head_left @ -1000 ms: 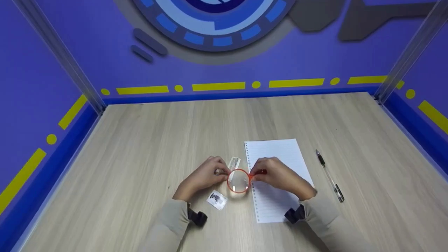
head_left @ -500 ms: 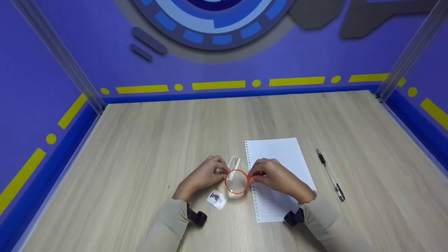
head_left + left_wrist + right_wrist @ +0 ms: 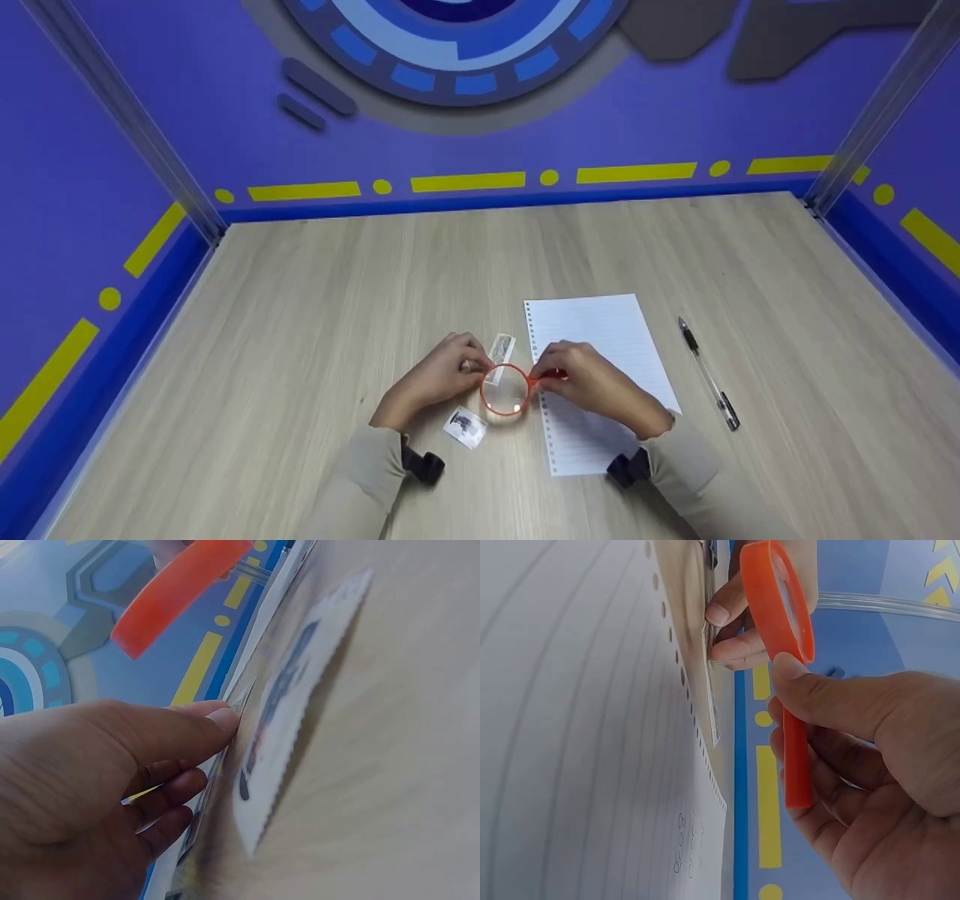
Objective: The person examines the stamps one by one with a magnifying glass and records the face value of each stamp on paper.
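My right hand grips the orange handle of a magnifying glass, thumb resting at the base of the round rim. The lens hovers over the near end of a long, narrow stamp, and part of that stamp shows through it. At the stamp's left edge, my left hand pinches it between thumb and fingers; the pinch also shows in the right wrist view. A second, smaller stamp with perforated edges and a dark picture lies flat just nearer to me, below the left hand.
Under my right forearm lies a lined loose-leaf sheet with punched holes along its left side and some handwriting near the far end. A clear pen with a black grip is to its right. Blue-purple panels enclose the wooden table.
The magnifying glass and my right hand have shifted slightly left, bringing the lens further over the long stamp's near end. My left hand stays nearly still.
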Tool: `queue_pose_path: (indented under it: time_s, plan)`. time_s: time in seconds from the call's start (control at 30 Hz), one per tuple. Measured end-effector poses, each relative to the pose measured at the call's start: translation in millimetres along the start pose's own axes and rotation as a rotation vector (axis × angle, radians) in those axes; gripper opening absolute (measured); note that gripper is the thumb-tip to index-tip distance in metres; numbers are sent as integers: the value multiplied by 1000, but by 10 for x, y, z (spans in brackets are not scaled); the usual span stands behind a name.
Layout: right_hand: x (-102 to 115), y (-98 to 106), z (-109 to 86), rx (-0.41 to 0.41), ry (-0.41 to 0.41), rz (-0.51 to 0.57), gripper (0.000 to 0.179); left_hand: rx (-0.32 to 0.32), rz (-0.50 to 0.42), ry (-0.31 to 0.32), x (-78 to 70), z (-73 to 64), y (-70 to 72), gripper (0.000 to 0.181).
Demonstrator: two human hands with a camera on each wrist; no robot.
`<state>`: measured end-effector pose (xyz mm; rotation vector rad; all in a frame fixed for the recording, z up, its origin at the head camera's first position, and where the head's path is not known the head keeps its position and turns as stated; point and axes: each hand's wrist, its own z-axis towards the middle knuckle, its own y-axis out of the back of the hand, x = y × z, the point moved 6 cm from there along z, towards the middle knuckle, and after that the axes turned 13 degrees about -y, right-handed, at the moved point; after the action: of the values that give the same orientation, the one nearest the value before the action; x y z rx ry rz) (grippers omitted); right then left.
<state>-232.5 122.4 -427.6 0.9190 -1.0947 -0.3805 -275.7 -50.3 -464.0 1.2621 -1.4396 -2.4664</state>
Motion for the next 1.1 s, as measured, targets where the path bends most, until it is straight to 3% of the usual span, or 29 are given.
queue_pose_path:
  time_s: [0.5, 1.1]
  plan:
    - [-22, 81, -3, -14, -35, 23, 8, -17, 5, -25, -25, 0, 7, 10]
    - [-154, 330, -55, -137, -18, 57, 6, 32, 10, 22, -24, -10, 3, 13]
